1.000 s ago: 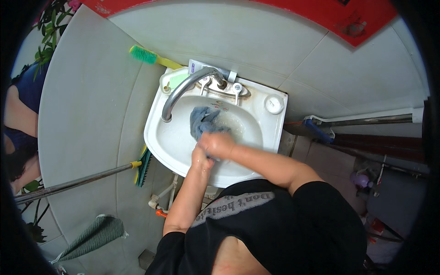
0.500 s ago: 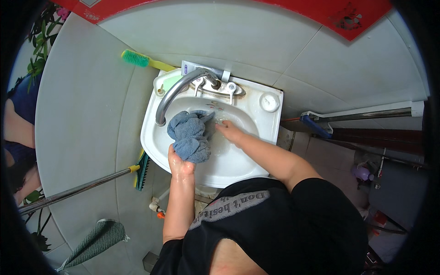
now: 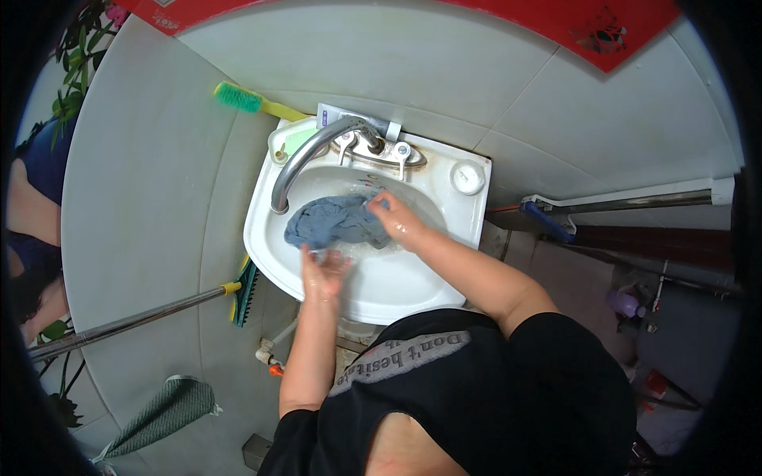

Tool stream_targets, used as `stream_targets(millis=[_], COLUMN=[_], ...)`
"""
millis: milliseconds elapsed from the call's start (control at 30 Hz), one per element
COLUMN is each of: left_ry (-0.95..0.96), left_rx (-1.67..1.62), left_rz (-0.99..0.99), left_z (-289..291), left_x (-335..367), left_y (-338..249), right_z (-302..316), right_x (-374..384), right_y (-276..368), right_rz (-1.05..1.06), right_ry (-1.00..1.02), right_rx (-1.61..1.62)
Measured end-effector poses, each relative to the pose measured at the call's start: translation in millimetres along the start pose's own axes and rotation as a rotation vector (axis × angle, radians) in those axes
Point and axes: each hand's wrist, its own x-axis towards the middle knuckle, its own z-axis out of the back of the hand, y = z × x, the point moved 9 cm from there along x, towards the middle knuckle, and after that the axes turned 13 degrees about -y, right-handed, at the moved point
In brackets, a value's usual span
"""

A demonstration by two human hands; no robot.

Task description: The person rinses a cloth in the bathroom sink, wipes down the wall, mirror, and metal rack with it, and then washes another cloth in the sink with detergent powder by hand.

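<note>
A wet blue-grey cloth (image 3: 329, 220), like a small towel, lies bunched in the white sink (image 3: 373, 297), in shallow water. My left hand (image 3: 323, 278) is at the cloth's near edge, palm up, with its fingers spread and holding nothing. Over the cloth's right end is my right hand (image 3: 397, 220), wet, its fingers loosely bent and apart. Whether its fingertips touch the fabric is hard to see. The curved metal faucet (image 3: 305, 163) arches over the left side of the basin, its spout just left of the cloth.
Along the sink's back ledge are a green-bristled brush (image 3: 242, 98), a tube (image 3: 381, 127), a green soap bar (image 3: 298, 143) and a round white container (image 3: 467, 177). A long-handled squeegee brush (image 3: 246, 293) leans at the left. A dark green cloth (image 3: 163, 416) hangs lower left.
The cloth has gone from a bunch resting on my left hand to lying lower and wider in the basin. My left hand has let go of it; my right hand has shifted slightly up.
</note>
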Motion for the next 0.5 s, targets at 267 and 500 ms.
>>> stream_targets(millis=[267, 500], left_ry=[0.65, 0.266], left_rx=[0.13, 0.1], left_rz=[-0.078, 0.146], left_z=[-5, -42], left_x=[36, -20], left_y=[37, 50], right_z=[-84, -58], right_x=[-104, -43], right_y=[37, 43], right_rz=[0.769, 0.655], right_ry=[0.428, 0.066], right_rx=[-0.503, -0.626])
